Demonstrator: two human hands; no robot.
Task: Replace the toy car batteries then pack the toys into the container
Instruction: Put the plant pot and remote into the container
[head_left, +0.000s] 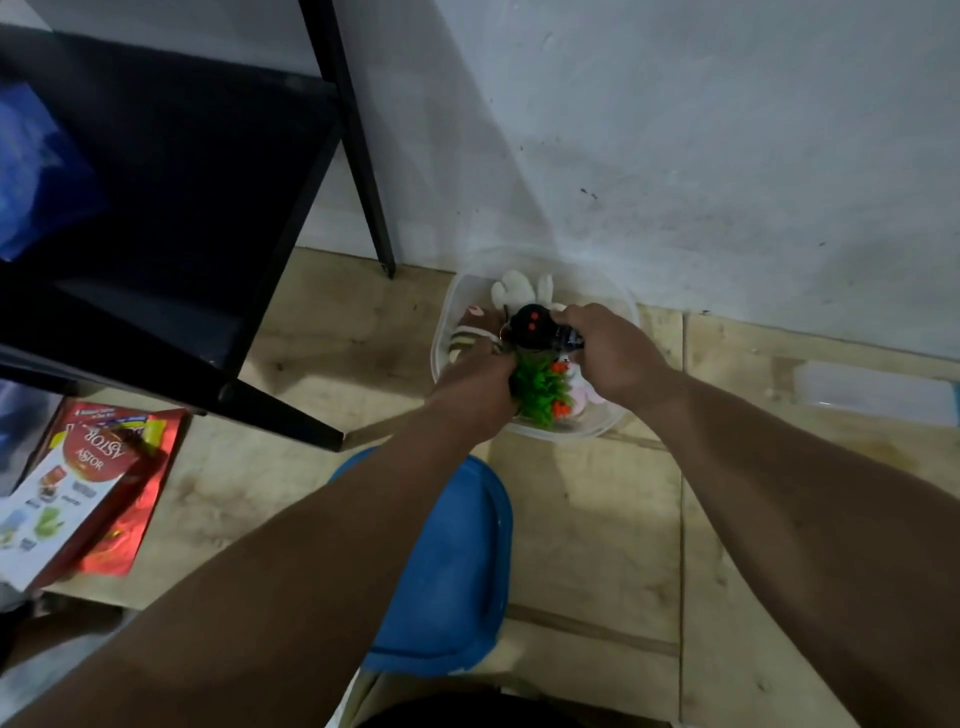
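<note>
Hands: the right hand grips a black toy car with orange dots over the clear plastic container; the left hand holds a green spiky toy.

- A clear plastic container sits on the wooden floor by the far wall, holding a white plush toy, a brown striped toy and a green spiky toy (orange spots on it).
- The right hand grips a black toy car above the container; the left hand is curled against the green toy.
- Nearer lies a blue lid.
- At left stand a black shelf and a red snack box.
</note>
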